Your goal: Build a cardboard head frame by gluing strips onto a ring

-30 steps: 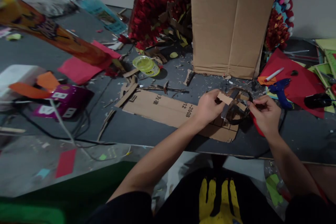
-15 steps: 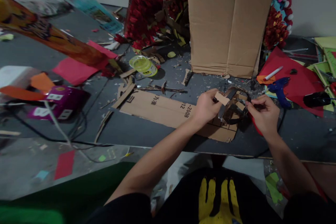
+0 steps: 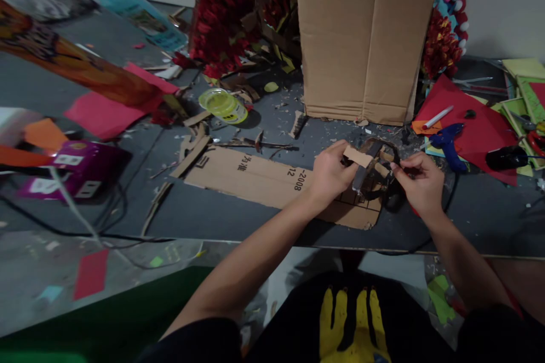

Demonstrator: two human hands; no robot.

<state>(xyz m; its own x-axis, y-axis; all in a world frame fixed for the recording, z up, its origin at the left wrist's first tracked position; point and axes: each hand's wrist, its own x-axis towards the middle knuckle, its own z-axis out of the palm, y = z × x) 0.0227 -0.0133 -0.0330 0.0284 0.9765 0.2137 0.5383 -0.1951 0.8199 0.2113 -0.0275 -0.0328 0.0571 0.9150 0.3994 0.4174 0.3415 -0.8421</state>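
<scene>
My left hand is closed on the left side of a small ring-shaped frame made of dark brown and tan strips. A short cardboard strip juts from beside its fingertips. My right hand pinches at the frame's right rim; any small piece between those fingertips is too small to make out. Below the frame, a long cardboard piece with printed black characters lies flat on the dark table. A bit of something red shows under my right hand, mostly hidden.
A tall cardboard panel stands behind my hands. To the right are a blue glue gun, a white pen and red paper. Leftward stand a yellow-green tub, twigs and a purple power strip with cords.
The view has swung slightly, so the table things sit further left. Both hands stay at the frame, with my right fingertips shifted slightly along its rim. The red thing underneath shows less.
</scene>
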